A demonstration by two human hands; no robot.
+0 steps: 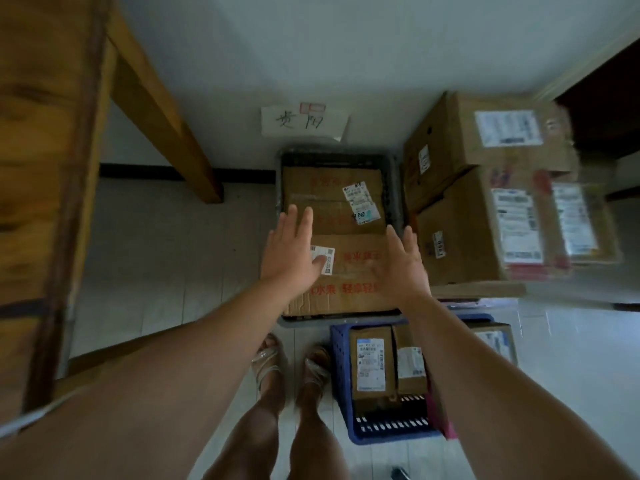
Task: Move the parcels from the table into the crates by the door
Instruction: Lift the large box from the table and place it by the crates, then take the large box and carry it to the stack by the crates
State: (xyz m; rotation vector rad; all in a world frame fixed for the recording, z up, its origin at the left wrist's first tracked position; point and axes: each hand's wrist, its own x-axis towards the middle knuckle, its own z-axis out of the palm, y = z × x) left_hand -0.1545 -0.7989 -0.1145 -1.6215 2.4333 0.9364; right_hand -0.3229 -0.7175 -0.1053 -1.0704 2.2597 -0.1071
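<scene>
A grey crate stands on the floor against the wall with flat cardboard parcels in it. The near parcel has red print and a small white label; a second parcel lies behind it. My left hand hovers over the near parcel's left part, fingers spread, holding nothing. My right hand is open above its right edge. A blue crate by my feet holds two upright brown parcels.
A wooden table fills the left side, one leg slanting to the floor. Large stacked cardboard boxes stand right of the grey crate. A handwritten paper sign hangs on the wall. A dark door is far right.
</scene>
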